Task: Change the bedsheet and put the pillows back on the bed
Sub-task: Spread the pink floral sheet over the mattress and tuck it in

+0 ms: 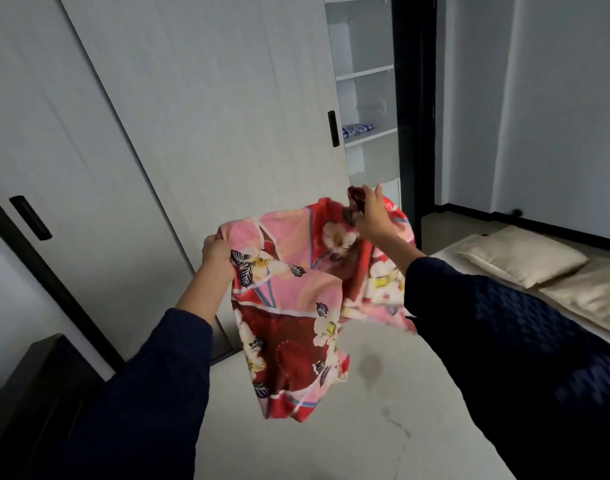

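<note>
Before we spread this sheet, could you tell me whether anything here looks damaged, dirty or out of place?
Yes: the bare mattress shows a dark blotch and smaller marks below the floral sheet. Two beige pillows lie off to the right.

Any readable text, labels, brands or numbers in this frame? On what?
None readable.
The floral bedsheet shows only a flower print.
The blue-and-white cloth on the wardrobe shelf is patterned, too small to show any lettering.
The pillows and wardrobe doors are plain.
</note>
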